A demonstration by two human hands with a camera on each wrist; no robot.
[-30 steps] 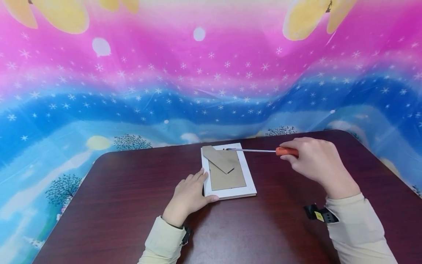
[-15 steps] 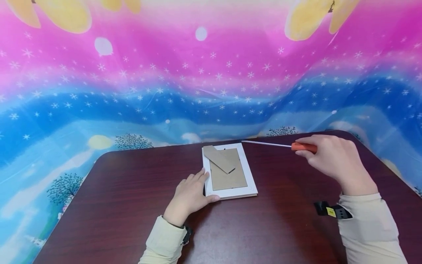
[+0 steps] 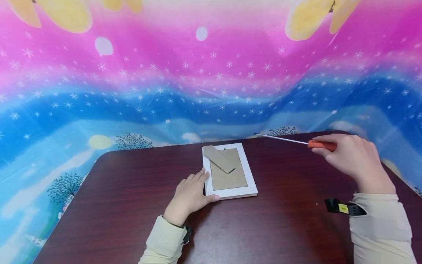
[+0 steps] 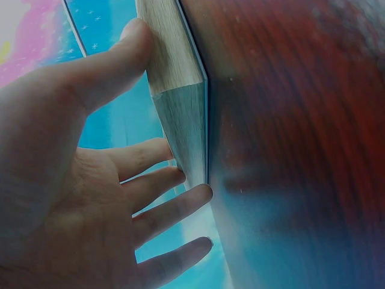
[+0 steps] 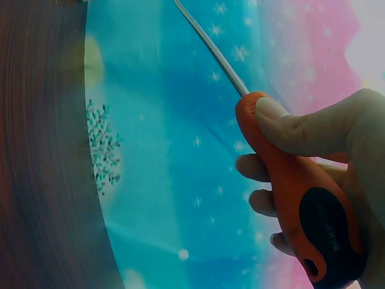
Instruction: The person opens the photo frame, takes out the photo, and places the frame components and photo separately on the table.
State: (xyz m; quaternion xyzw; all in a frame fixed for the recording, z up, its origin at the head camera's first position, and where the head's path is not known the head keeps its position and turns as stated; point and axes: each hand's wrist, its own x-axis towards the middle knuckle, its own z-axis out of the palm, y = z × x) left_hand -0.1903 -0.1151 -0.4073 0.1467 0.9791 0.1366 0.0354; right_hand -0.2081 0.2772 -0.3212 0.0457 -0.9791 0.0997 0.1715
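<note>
Snowflake-print cloth (image 3: 211, 73) behind, dark table (image 3: 290, 220) below. Pic frame (image 3: 246, 168) lies back-up just right of L hand (image 3: 191, 194), whose loosely spread fingers + thumb touch its near corner; brown backing (image 3: 229, 179) & strut (image 3: 219, 159) show. R hand (image 3: 357, 157) grips orange-handled screwdriver (image 3: 319, 145), tip out to its left, apart from frame. Risk: w/ one corner braced, blade pressure could swivel frame; a slip might gouge backing or jab L hand.

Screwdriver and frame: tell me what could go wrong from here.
If the screwdriver is brought to the white frame, its tip might slip toward the left hand at the frame's near left corner.

With that hand touching only there, the frame could pivot or slide under pressure; it lies near the table's far edge.
</note>
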